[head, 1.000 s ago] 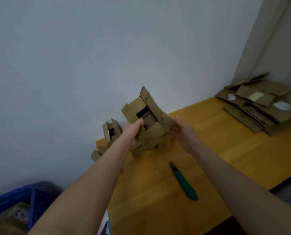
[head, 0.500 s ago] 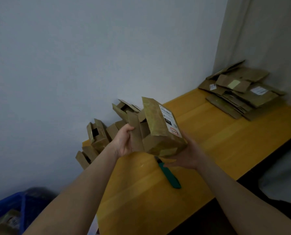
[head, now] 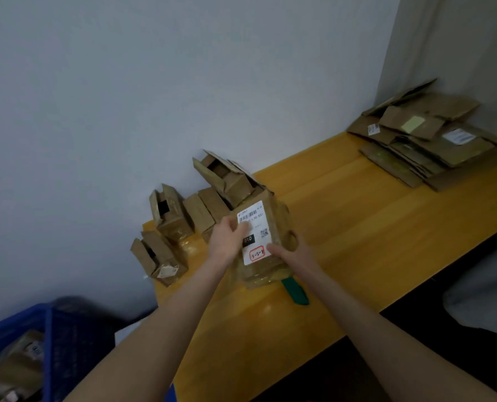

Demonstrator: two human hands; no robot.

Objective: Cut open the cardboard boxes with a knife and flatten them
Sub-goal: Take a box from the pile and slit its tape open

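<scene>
One blue crate (head: 47,338) sits at your far left, below table level, with brown cardboard in it. Next, several small boxes (head: 170,216) crowd the left end of the yellow table (head: 357,227) against the wall (head: 183,82), most with flaps standing open.

Just in front of that cluster, the labelled box (head: 259,272) is between both your hands. It is tilted, with its white shipping label (head: 254,227) facing you.
- Your left hand (head: 227,242) grasps the box's left edge, fingers laid across the label's upper corner.
- Your right hand (head: 293,253) grasps the right side, thumb on the front face beside the label and one finger curled round the side.

The box's lower end is down over the knife (head: 295,291), which lies on the table with only its green handle showing. Cannot tell whether the box rests on the table or sits just above it.

Far right, well apart from the rest, a stack of flattened cardboard (head: 424,140) lies by the corner.
</scene>
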